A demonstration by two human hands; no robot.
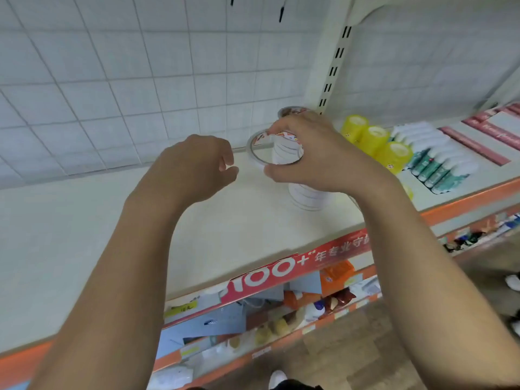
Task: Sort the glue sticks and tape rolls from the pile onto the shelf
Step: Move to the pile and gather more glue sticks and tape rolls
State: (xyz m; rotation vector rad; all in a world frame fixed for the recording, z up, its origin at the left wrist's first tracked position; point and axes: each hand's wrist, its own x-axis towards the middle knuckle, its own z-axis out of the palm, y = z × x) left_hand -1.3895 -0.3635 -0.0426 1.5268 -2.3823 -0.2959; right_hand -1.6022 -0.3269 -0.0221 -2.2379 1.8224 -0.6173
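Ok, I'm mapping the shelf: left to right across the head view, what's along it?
Left hand, thin tape ring, right hand holding white tape rolls, yellow tape rolls, glue sticks, pink packs.

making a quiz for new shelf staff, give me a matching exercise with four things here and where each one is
Things:
1 thin tape ring
2 yellow rolls
3 glue sticks
4 left hand

Places:
a lying in a row, right of the yellow rolls
b gripped by the right hand
c on the shelf, just right of the right hand
d left of the ring, apart from it

Pairs: 1-b, 2-c, 3-a, 4-d
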